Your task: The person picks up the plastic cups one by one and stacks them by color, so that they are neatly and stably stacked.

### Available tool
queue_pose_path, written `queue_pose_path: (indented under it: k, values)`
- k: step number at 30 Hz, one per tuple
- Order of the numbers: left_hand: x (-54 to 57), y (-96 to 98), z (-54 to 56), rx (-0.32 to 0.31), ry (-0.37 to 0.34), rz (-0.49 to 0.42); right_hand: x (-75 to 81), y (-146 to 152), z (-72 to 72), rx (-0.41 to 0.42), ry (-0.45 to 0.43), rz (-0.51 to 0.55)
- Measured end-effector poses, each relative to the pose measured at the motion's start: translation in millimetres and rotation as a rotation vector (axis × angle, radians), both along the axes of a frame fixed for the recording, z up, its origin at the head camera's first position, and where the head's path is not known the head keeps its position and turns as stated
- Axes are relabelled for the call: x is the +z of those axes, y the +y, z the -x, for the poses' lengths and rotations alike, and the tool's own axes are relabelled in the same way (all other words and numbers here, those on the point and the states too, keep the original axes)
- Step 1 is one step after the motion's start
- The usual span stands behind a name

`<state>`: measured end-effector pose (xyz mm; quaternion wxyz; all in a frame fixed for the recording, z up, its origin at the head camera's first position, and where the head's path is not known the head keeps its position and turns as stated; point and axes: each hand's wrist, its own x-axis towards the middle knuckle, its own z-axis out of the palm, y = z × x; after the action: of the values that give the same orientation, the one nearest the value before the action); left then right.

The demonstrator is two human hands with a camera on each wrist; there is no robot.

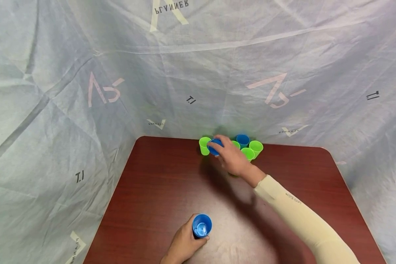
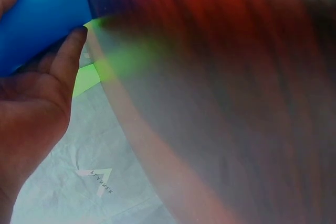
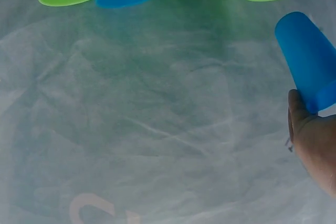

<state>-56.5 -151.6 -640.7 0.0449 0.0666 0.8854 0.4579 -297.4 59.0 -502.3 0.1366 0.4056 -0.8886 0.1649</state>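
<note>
Near the table's front edge my left hand [image 1: 182,242] grips a blue cup [image 1: 202,226], its open mouth facing up. In the left wrist view, fingers and thumb wrap around that blue cup [image 2: 44,22]. Farther back, my right hand [image 1: 233,157] holds a second blue cup [image 1: 215,147] by its rim end, above the table. This blue cup [image 3: 307,59] shows its side in the right wrist view, fingertips at its rim. Just left of it stands a lone green cup [image 1: 204,146]. Behind and right of the right hand, green cups [image 1: 256,148] cluster around another blue cup [image 1: 242,140].
The dark red-brown wooden table [image 1: 151,190] has rounded back corners. Grey fabric sheeting [image 1: 191,80] with printed letters hangs behind the table and along both sides. The right forearm, in a cream sleeve [image 1: 303,216], reaches across the table's right half.
</note>
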Motion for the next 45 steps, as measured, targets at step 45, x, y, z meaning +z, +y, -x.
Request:
queue_pose_path:
  k: [45]
  values:
    - [-0.3,5.9,0.3,0.019,-0.009,0.051,-20.5,24.7,-97.8,0.171,0.215,0.13]
